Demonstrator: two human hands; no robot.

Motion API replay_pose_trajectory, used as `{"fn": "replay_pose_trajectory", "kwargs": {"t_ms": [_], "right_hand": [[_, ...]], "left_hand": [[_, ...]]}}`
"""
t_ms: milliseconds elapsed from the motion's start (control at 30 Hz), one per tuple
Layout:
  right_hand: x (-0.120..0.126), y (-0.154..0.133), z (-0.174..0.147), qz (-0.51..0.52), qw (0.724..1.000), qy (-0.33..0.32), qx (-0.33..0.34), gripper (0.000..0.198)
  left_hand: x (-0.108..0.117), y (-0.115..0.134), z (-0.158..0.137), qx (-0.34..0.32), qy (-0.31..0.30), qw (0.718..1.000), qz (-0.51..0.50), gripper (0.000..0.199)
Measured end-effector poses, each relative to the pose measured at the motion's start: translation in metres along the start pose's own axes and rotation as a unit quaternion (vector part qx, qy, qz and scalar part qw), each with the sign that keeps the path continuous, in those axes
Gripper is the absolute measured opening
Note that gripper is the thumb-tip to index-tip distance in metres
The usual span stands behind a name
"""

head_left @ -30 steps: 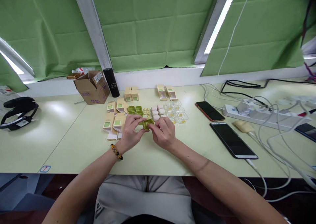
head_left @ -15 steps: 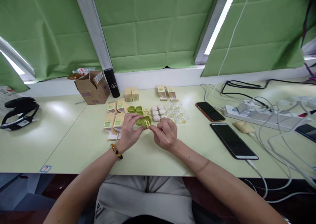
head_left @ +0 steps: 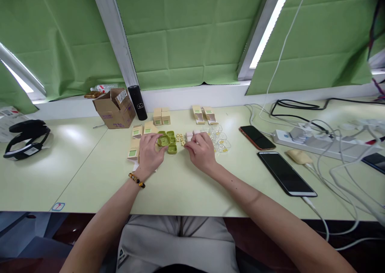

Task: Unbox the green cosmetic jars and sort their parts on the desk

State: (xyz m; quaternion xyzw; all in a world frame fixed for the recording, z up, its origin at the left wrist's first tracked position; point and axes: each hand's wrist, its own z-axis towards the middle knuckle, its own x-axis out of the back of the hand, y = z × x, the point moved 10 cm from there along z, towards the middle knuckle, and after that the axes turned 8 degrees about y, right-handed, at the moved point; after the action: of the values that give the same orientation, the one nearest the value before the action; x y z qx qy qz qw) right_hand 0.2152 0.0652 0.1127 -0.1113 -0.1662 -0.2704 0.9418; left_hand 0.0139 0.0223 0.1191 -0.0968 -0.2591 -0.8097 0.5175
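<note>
Between the thumb and fingers of my left hand [head_left: 149, 150] is a small green square case [head_left: 164, 140], held open side up just above the table. More green cases [head_left: 172, 149] lie beside and behind it. My right hand [head_left: 200, 150] is closed in a pinch, its fingertips at a small yellow piece [head_left: 183, 143] at the front of a cluster of similar yellow pieces [head_left: 179, 136]. Pale pink rounded blocks [head_left: 189, 134] sit behind my right hand, partly hidden by it. Clear plastic shells [head_left: 221, 140] stand to its right.
Cream cartons [head_left: 133, 150] stand left of my left hand, with others [head_left: 161, 115] at the back. A cardboard box [head_left: 116, 110] and black bottle [head_left: 137, 102] are at back left. Two phones [head_left: 285, 172], a power strip [head_left: 313, 140] and tangled cables lie on the right.
My hands have moved apart. The left carried a green case left and back; the right brought the yellow piece out of the case to the yellow cluster. Another green case now shows in front.
</note>
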Motion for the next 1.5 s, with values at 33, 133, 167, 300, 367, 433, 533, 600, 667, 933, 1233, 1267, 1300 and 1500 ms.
{"fn": "replay_pose_trajectory", "kwargs": {"t_ms": [33, 133, 167, 300, 367, 433, 533, 600, 667, 933, 1233, 1267, 1300, 1500], "right_hand": [[-0.01, 0.002, 0.001, -0.012, 0.999, -0.031, 0.002, 0.02], [-0.042, 0.006, 0.002, -0.044, 0.991, -0.13, 0.007, 0.02], [-0.051, 0.008, 0.003, -0.053, 0.986, -0.158, 0.007, 0.02], [-0.079, 0.013, 0.006, -0.089, 0.969, -0.229, 0.001, 0.018], [-0.089, 0.013, 0.005, -0.105, 0.963, -0.249, 0.006, 0.018], [-0.097, 0.014, 0.003, -0.119, 0.958, -0.262, 0.012, 0.019], [-0.106, 0.016, -0.002, -0.132, 0.952, -0.276, 0.012, 0.021], [-0.11, 0.017, -0.004, -0.134, 0.95, -0.28, 0.009, 0.022], [-0.109, 0.019, -0.004, -0.13, 0.951, -0.279, 0.007, 0.022], [-0.027, 0.011, 0.005, -0.056, 0.994, -0.092, -0.021, 0.026], [-0.036, -0.039, -0.06, 0.086, 0.961, -0.257, 0.059, 0.025], [-0.037, -0.037, -0.059, 0.093, 0.959, -0.264, 0.049, 0.025], [-0.038, -0.034, -0.058, 0.1, 0.957, -0.269, 0.038, 0.025], [-0.042, -0.023, -0.056, 0.128, 0.946, -0.299, -0.018, 0.023]], "left_hand": [[-0.002, -0.003, 0.001, -0.003, -0.013, 1.0, 0.01, 0.045], [-0.008, -0.009, 0.0, -0.009, -0.045, 0.999, 0.027, 0.042], [-0.01, -0.011, -0.001, -0.01, -0.053, 0.998, 0.029, 0.042], [-0.012, -0.012, -0.002, -0.014, -0.061, 0.998, 0.024, 0.041], [-0.011, -0.01, -0.002, -0.018, -0.059, 0.998, 0.025, 0.041], [-0.01, -0.007, -0.001, -0.014, -0.063, 0.997, 0.038, 0.04], [-0.012, -0.005, -0.001, 0.007, -0.095, 0.993, 0.071, 0.039], [-0.013, -0.004, -0.002, 0.018, -0.113, 0.99, 0.086, 0.039], [-0.012, -0.002, -0.002, 0.021, -0.11, 0.99, 0.085, 0.04], [-0.007, -0.019, 0.001, 0.168, -0.039, 0.969, -0.175, 0.038], [-0.053, -0.016, -0.025, 0.439, -0.104, 0.653, -0.608, 0.029], [-0.053, -0.018, -0.026, 0.45, -0.101, 0.644, -0.611, 0.026], [-0.053, -0.021, -0.026, 0.459, -0.095, 0.638, -0.611, 0.023], [-0.044, -0.041, -0.021, 0.452, -0.075, 0.69, -0.56, 0.022]]}}
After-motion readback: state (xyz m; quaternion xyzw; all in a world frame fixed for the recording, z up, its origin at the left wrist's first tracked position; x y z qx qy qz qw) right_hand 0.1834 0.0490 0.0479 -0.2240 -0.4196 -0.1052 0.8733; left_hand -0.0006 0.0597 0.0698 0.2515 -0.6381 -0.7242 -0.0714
